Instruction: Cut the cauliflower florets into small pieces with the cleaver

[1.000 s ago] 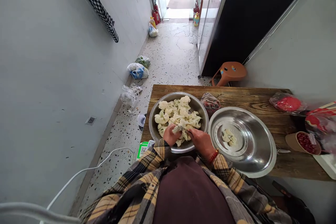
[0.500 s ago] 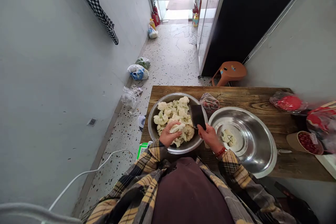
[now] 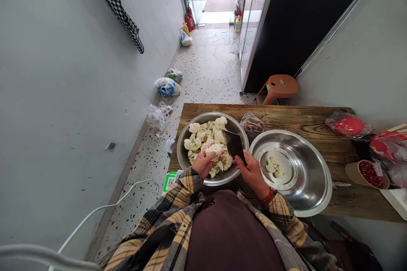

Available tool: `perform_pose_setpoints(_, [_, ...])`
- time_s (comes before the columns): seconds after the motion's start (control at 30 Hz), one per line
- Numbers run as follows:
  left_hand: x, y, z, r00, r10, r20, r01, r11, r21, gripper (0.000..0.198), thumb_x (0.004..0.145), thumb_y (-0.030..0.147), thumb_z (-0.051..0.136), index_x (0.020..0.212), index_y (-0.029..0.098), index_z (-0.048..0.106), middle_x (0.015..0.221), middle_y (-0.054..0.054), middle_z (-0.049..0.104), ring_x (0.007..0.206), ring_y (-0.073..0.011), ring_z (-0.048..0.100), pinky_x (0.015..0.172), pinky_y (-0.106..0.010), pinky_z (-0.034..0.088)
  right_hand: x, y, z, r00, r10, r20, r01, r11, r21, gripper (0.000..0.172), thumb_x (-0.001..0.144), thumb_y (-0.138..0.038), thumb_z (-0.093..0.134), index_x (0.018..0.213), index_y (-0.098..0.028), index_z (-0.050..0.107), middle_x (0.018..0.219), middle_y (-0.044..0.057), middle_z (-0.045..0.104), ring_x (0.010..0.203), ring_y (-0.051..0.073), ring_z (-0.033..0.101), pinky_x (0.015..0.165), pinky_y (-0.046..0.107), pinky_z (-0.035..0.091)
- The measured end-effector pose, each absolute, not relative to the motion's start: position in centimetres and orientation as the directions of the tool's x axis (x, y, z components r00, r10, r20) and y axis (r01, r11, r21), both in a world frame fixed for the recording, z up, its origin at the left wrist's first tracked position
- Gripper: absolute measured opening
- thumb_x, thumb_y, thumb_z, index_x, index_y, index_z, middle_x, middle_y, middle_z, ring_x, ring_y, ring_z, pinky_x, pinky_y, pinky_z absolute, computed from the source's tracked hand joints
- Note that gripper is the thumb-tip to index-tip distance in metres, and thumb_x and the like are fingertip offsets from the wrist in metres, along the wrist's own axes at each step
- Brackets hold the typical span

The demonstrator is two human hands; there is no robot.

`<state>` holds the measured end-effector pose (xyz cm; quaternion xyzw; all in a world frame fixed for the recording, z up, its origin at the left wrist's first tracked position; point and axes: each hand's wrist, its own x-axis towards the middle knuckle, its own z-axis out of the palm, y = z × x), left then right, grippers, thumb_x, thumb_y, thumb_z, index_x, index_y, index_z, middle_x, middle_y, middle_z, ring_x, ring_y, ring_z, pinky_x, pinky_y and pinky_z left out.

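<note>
Cupping floret (image 3: pixel 215 149) over L bowl (image 3: pixel 238 127), L hand (image 3: pixel 202 163) has fingers curled round it; R hand (image 3: pixel 252 172) grips cleaver (image 3: pixel 234 144), blade just right of floret, long axis near-right to far-left; contact unclear.

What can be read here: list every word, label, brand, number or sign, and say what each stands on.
No text can be read in this view.
Green-edged card: has a code square; any lettering is too small.
White label on the tub of red pieces: too blurred.
Stickers on the orange stool: too small.
Dark square patch on the left wall: too blurred.
</note>
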<state>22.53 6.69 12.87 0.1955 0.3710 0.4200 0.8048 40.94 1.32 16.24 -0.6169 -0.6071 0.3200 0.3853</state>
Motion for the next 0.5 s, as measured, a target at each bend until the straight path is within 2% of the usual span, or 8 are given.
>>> perform_pose_setpoints(0.1, [22.8,6.7,13.2,0.397,0.834,-0.385,-0.533,0.550,0.643,0.061,0.063,0.028,0.083,0.117,0.013,0.059,0.119,-0.013,0.064,0.109,-0.0248,0.062,0.103,-0.040,0.043,41.6,1.0,17.3,0.109,0.979,0.174,0.550,0.087,-0.831,0.028,0.094,-0.036,0.044,0.092,-0.021,0.068,0.096,0.008,0.067,0.087,0.019,0.063,0.077,0.032,0.052])
perform_pose_setpoints(0.2, [23.2,6.6,13.5,0.418,0.834,-0.359,-0.539,0.546,0.641,0.064,0.060,0.026,0.085,0.118,0.016,0.059,0.124,-0.013,0.062,0.113,-0.0264,0.059,0.102,-0.043,0.043,42.3,0.9,18.0,0.088,0.969,0.231,0.554,0.145,-0.820,0.027,0.092,-0.034,0.049,0.111,-0.023,0.064,0.108,0.008,0.067,0.094,0.020,0.064,0.081,0.033,0.053])
perform_pose_setpoints(0.37, [24.5,6.3,14.0,0.412,0.843,-0.347,-0.493,0.526,0.693,0.072,0.058,0.027,0.085,0.123,0.018,0.057,0.122,-0.011,0.063,0.113,-0.0257,0.058,0.098,-0.042,0.045,43.0,0.5,18.3,-0.079,0.979,0.190,0.583,0.200,-0.788,0.027,0.096,-0.028,0.044,0.112,-0.023,0.065,0.111,0.007,0.067,0.100,0.018,0.064,0.089,0.032,0.052])
perform_pose_setpoints(0.5, [25.7,6.1,14.2,0.395,0.864,-0.314,-0.440,0.477,0.761,0.073,0.058,0.032,0.085,0.124,0.017,0.058,0.122,-0.012,0.064,0.114,-0.0267,0.057,0.101,-0.040,0.043,43.6,0.0,18.5,-0.131,0.970,0.204,0.625,0.241,-0.743,0.033,0.096,-0.028,0.042,0.125,-0.025,0.058,0.119,0.007,0.065,0.108,0.018,0.062,0.094,0.033,0.051])
